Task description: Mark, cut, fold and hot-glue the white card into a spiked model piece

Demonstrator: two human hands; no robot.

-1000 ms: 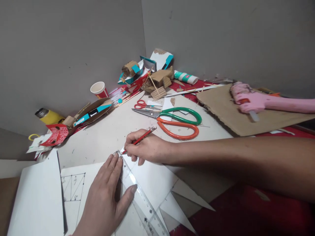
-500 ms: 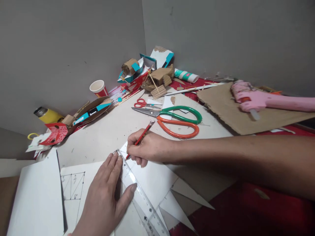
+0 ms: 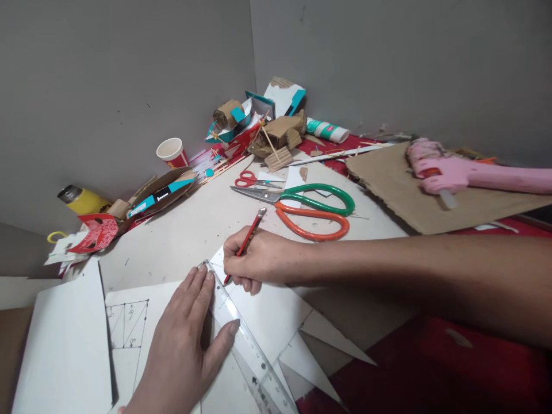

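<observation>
My right hand is closed round a red pencil, its tip on a white sheet along the edge of a clear ruler. My left hand lies flat with thumb and fingers apart, pressing the ruler down; it does not wrap round it. To the left is paper with a pen-drawn figure, partly behind that hand. Large scissors with green and orange handles lie beyond my right hand, beside small red-handled scissors.
A pink glue gun rests on brown cardboard at the right. Along the wall are a paper cup, a yellow bottle, cardboard scraps and a white-green tube. Pointed white card pieces overhang the red surface.
The pencil tip has slid a little way down along the ruler's edge, and its top end has swung slightly left. My left hand and the ruler have stayed in place.
</observation>
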